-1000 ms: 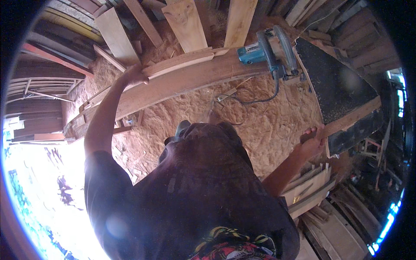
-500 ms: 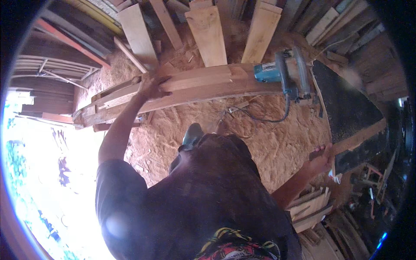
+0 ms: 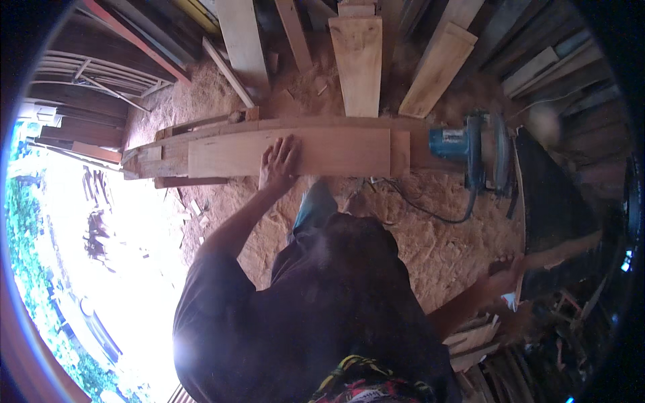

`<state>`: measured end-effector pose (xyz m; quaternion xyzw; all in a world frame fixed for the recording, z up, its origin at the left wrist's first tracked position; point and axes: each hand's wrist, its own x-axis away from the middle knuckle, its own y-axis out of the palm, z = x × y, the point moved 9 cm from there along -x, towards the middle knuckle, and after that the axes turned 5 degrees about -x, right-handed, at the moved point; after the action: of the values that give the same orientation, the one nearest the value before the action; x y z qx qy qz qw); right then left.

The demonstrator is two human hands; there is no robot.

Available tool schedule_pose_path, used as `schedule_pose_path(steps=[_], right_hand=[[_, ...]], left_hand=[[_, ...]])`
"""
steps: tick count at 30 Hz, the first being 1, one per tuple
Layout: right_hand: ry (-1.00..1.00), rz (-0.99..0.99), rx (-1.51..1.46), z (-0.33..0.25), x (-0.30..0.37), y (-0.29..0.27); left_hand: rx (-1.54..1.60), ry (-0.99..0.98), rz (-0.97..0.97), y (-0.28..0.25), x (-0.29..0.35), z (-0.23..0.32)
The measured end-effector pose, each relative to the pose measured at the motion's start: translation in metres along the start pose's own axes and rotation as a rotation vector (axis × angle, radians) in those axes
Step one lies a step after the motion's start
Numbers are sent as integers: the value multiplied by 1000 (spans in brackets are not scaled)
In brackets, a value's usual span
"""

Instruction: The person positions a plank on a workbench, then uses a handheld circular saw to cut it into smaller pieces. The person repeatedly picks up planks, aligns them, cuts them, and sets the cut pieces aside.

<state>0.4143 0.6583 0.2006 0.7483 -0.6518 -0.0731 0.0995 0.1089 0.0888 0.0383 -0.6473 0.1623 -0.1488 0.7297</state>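
A smooth, pale reddish board lies flat along a longer, rough wooden beam. On the board's near part rests my left hand, palm down, its fingers stretched over the top face. Out to the right, my right hand has its fingers curled round the near end of a narrow wooden strip. That strip extends across a dark, flat panel. A teal circular saw sits on the right part of the beam, apart from both hands, its black cord trailing toward me.
Sawdust and wood chips cover the ground. Several planks lean at the back, among them a pale one. Short offcuts are stacked at the lower right. A metal frame stands at the far left, near bright daylight.
My left hand has moved right and nearer, from the beam's left part onto the smooth board, which now lies flat. My right hand keeps its grip on the strip. The whole view has shifted.
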Motion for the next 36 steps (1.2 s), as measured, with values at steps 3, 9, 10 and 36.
schedule_pose_path(steps=[3, 9, 10, 36], right_hand=[[49, 251, 262, -34, 51, 40], [-709, 76, 790, -62, 64, 38], [-605, 128, 662, -63, 64, 42], [-254, 578, 184, -85, 166, 69]], left_hand=[[-7, -26, -40, 5, 5, -6], [96, 142, -97, 35, 4, -26], [56, 173, -133, 36, 8, -38], [136, 108, -247, -15, -13, -98]])
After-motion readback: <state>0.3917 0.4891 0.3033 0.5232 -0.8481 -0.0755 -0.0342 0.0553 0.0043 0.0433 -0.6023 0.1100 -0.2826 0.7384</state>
